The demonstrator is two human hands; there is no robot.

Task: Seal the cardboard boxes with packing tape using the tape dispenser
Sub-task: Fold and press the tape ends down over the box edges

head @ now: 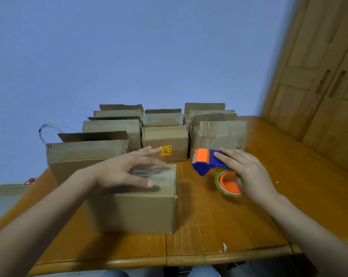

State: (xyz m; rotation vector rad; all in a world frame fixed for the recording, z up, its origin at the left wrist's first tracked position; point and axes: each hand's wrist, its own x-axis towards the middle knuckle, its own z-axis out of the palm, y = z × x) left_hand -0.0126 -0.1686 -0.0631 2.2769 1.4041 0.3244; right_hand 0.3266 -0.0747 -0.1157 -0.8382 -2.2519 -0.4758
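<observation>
Head | left hand (125, 170) spread over near box (133, 212) | right hand (247, 172) grips tape dispenser (204, 160) beside it

Seeming home room, doubling as packing spot. Worn wooden table (219, 226) sitting against plain blue wall (129, 47). Tall wooden wardrobe (319, 86) with slot handles standing right of table. Creased cardboard boxes (165, 142) crowding table's far half, many flaps standing up. Blue-orange dispenser (207, 162) lying on table, right of middle.
</observation>
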